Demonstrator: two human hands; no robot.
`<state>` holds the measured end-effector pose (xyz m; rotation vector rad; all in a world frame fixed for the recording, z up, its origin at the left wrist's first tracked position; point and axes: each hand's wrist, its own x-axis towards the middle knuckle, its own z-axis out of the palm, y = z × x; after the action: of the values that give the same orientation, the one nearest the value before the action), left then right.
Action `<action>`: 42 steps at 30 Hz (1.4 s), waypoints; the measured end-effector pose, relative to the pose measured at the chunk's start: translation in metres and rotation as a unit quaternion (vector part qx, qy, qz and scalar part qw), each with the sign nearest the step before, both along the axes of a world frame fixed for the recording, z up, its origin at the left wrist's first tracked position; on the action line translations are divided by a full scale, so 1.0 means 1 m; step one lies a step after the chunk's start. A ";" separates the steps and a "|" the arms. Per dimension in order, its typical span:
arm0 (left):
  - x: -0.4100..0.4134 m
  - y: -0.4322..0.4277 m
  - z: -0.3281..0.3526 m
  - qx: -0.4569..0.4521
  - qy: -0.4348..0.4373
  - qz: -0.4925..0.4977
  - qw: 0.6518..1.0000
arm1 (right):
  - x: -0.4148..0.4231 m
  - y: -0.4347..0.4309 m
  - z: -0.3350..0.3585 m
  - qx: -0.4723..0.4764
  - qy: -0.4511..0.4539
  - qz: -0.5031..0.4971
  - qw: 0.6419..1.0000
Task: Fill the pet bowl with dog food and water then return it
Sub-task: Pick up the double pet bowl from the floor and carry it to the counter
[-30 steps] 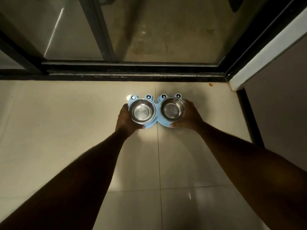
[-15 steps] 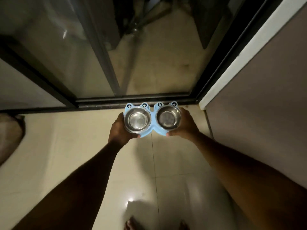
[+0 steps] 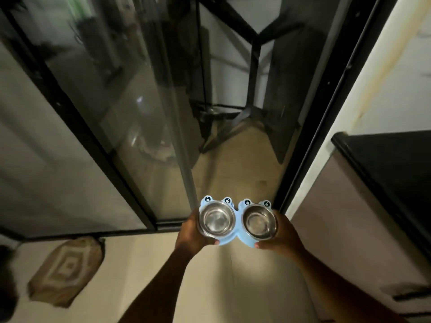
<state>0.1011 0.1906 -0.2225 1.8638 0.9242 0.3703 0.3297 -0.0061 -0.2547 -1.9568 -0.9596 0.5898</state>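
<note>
Head view: pet bowl, blue double holder w/ two steel cups, held level in the air betw. both hands. Left hand wraps the left end; right hand wraps the right end. Both cups look empty, dry. Glass door ahead of hands; mat on floor below-left. Step judged: carrying bowl off for filling. Next needs: dog food and water source, neither visible; keep it level.

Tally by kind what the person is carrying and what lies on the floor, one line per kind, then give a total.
Blue double-bowl holder: 1
Steel bowls, left and right, both empty: 2
Hands holding it, left and right: 2
Patterned floor mat: 1
Total: 6
</note>
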 end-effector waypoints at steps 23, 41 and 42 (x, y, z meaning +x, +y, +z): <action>0.047 -0.012 0.172 0.072 -0.060 -0.115 0.989 | -0.004 -0.068 0.226 0.041 -0.115 -0.065 0.990; 0.304 -0.106 0.212 0.049 -0.124 -0.330 0.935 | 0.130 -0.207 0.260 -0.074 -0.187 -0.350 0.915; 0.309 -0.111 0.212 0.052 -0.126 -0.339 0.931 | 0.129 -0.211 0.263 -0.072 -0.184 -0.359 0.912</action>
<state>0.4101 0.0797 -0.0104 2.0403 0.0570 0.2201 0.4583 -0.2171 0.0086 -2.4031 -0.3394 -0.1408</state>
